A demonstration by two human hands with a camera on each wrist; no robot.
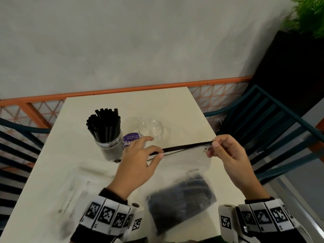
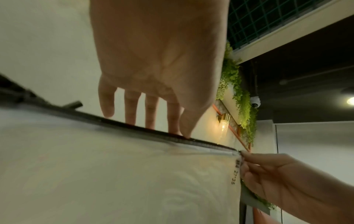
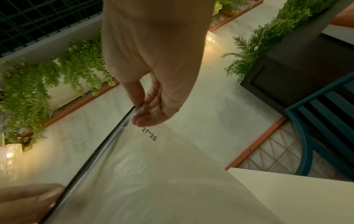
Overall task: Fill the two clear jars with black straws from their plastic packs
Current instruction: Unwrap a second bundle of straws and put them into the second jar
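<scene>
A clear zip pack (image 1: pixel 185 165) hangs between my hands above the table, a blurred bundle of black straws (image 1: pixel 182 197) low inside it. My left hand (image 1: pixel 158 152) pinches its black zip strip (image 1: pixel 185 147) with thumb and forefinger, the other fingers straight. In the left wrist view those fingertips (image 2: pixel 186 133) sit on the strip (image 2: pixel 134 128). My right hand (image 1: pixel 211 148) pinches the pack's right top corner, thumb against forefinger (image 3: pixel 138 112). Beyond stand a clear jar (image 1: pixel 110 146) full of black straws (image 1: pixel 105 125) and an empty clear jar (image 1: pixel 150 130).
A purple round label (image 1: pixel 130 139) lies between the jars. A flat piece of clear plastic (image 1: pixel 78 190), blurred, lies on the white table (image 1: pixel 122 102) at front left. Teal slatted chairs (image 1: pixel 271 128) flank the table; an orange rail and a black planter (image 1: pixel 289 71) stand behind.
</scene>
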